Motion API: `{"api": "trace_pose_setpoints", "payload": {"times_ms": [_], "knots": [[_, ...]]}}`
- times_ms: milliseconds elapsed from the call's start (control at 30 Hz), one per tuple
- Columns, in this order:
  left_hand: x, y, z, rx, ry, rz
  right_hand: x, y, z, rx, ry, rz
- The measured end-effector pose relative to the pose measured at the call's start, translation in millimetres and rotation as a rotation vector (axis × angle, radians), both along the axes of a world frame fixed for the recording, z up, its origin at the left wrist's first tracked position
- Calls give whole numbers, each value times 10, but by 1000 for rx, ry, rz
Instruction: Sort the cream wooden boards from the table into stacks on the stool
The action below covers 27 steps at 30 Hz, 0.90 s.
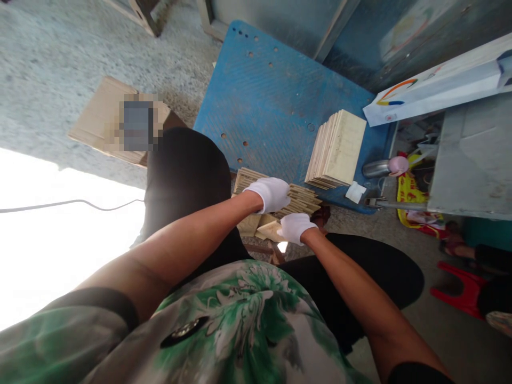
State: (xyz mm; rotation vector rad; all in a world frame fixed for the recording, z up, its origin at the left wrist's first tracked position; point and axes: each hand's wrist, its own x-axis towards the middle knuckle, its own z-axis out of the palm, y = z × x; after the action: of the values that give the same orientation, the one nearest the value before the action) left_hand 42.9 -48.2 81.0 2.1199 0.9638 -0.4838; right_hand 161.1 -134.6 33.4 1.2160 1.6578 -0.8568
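My left hand (272, 194), in a white glove, is closed above a row of thin wooden slats (306, 200) between my knees. Its fingers are curled under and out of sight, so what they hold cannot be made out. Just below it, my right hand (296, 228), also gloved in white, is closed at the edge of a thin wooden board (269, 230). More pale wooden pieces (248, 225) lie to the left of that board. Beyond my hands, a neat stack of thin rectangular boards (338, 149) leans on the blue plastic pallet (264, 101).
Behind the pallet stands a metal panel (280, 24). To the right are a white box (432, 82), a metal flask (376, 169), a yellow-red bag (412, 200) and a red stool (460, 288) beside another person's leg. A cardboard box (96, 114) sits left.
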Motion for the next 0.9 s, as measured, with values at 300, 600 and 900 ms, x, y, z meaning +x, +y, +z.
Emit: {"api": "trace_pose_setpoints", "payload": {"times_ms": [300,600,900], "knots": [[28,-1,0,-23,23,8,-156,-160,-481,74,33,-14],[80,-22,-73,-23,14,-24,-163,-252,-670,111,73,-7],[128,-34,-142,-27,4,-51,-241,-334,-717,146,103,-1]]}}
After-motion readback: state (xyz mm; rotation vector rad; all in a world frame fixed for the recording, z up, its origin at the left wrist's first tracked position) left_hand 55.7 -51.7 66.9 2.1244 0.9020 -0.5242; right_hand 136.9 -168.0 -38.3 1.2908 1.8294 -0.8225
